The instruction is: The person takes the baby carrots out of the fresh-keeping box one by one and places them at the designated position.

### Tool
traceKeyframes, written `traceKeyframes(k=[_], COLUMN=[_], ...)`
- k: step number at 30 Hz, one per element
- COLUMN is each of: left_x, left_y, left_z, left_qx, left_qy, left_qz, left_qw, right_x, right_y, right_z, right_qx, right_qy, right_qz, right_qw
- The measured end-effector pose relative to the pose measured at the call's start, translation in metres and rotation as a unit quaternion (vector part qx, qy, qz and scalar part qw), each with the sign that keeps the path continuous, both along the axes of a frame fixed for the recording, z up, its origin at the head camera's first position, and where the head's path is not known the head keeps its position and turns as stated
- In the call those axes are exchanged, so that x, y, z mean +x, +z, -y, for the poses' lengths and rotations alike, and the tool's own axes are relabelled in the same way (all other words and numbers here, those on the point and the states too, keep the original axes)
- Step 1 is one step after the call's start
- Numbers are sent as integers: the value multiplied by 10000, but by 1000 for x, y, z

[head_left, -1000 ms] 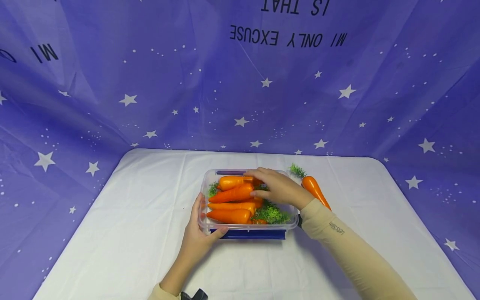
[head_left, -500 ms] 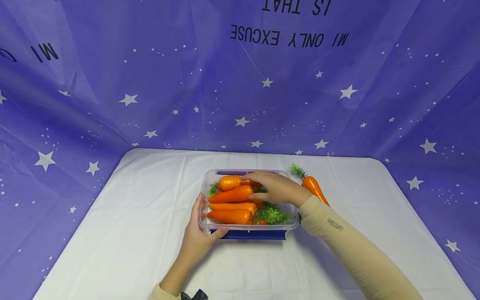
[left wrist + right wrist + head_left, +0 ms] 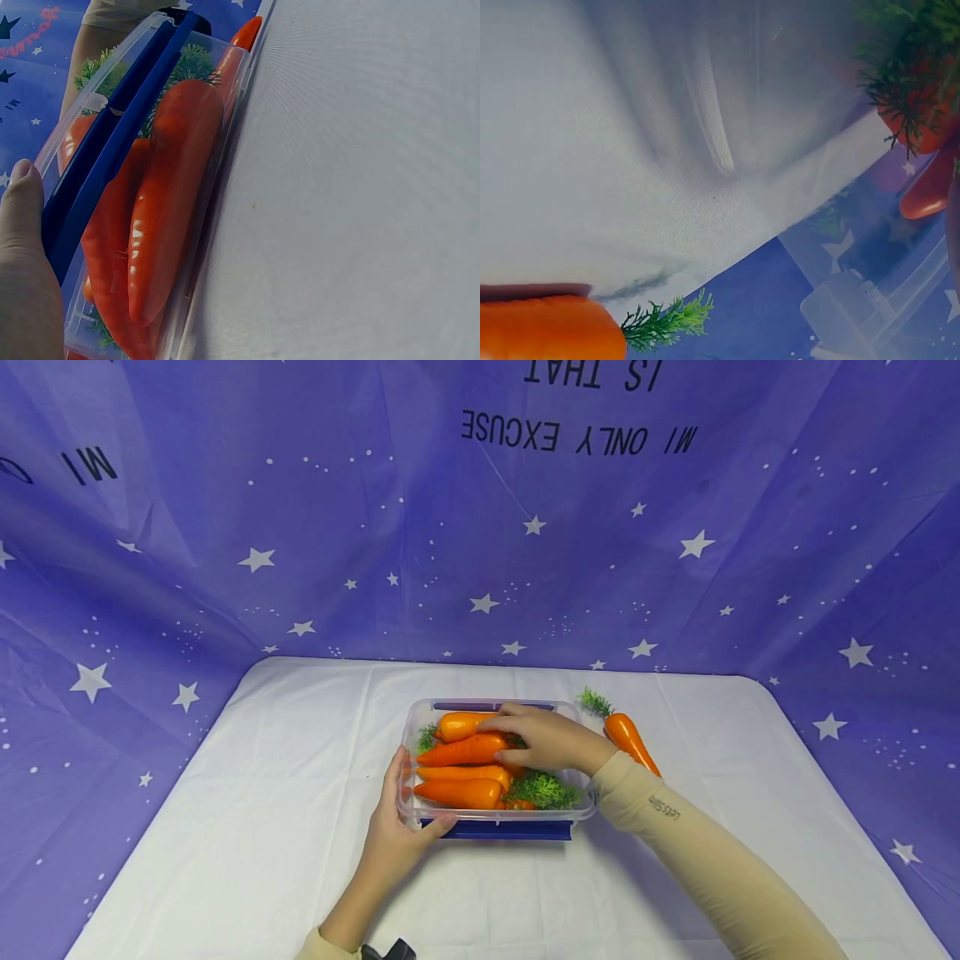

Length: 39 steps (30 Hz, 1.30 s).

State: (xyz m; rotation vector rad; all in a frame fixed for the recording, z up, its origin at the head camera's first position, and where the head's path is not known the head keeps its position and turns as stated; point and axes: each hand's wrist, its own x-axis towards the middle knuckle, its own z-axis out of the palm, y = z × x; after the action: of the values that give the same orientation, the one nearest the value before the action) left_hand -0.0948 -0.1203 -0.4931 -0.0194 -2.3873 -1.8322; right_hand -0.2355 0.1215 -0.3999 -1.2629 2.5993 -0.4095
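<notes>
A clear plastic food container (image 3: 408,727) with blue side clips (image 3: 502,829) holds several orange carrots (image 3: 459,792) with green leafy tops (image 3: 546,790). My left hand (image 3: 405,839) grips its near left corner, thumb over the front edge and fingers along the left side. In the left wrist view, the thumb (image 3: 24,202) lies beside the blue clip (image 3: 112,142), and carrots show through the clear wall. My right hand (image 3: 551,739) reaches in from the right, thumb and fingers spread apart over the carrots' thick ends. Its fingertips touch the back carrot (image 3: 459,725); the palm side is hidden.
One more carrot (image 3: 632,743) lies on the white-covered table (image 3: 285,793), right of the container, its leafy top pointing away. A purple cloth (image 3: 420,527) with stars hangs behind and at both sides. Something black (image 3: 393,950) sits at the left wrist.
My right hand has shifted slightly toward the left and downward, its fingertips now covering the back carrot's end. The second carrot has settled a little lower. My left hand stays put.
</notes>
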Motion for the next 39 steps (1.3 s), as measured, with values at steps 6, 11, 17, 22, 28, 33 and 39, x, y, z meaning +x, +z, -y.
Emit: traceKeyframes(k=[6, 11, 17, 22, 28, 33, 39], left_x=[0, 0, -1, -1, -1, -1, 0], left_y=[1, 0, -1, 0, 1, 1, 1], left_z=[0, 0, 0, 0, 0, 0, 0], left_qx=[16, 39, 33, -27, -47, -41, -38], left_qy=[1, -26, -21, 17, 15, 14, 10], left_qz=[6, -46, -110, -89, -85, -62, -42], left_qw=[10000, 10000, 9999, 10000, 10000, 10000, 10000], right_x=[1, 3, 4, 3, 3, 4, 4], right_y=[-1, -1, -3, -5, -6, -8, -13], right_z=[3, 6, 8, 11, 14, 16, 18], right_qx=[135, 254, 265, 325, 341, 329, 26], right_qy=[2, 15, 56, 99, 65, 56, 427], right_qz=[-125, -86, -115, -209, -213, -200, -521], right_qw=[9998, 9996, 9996, 9992, 9992, 9992, 9977])
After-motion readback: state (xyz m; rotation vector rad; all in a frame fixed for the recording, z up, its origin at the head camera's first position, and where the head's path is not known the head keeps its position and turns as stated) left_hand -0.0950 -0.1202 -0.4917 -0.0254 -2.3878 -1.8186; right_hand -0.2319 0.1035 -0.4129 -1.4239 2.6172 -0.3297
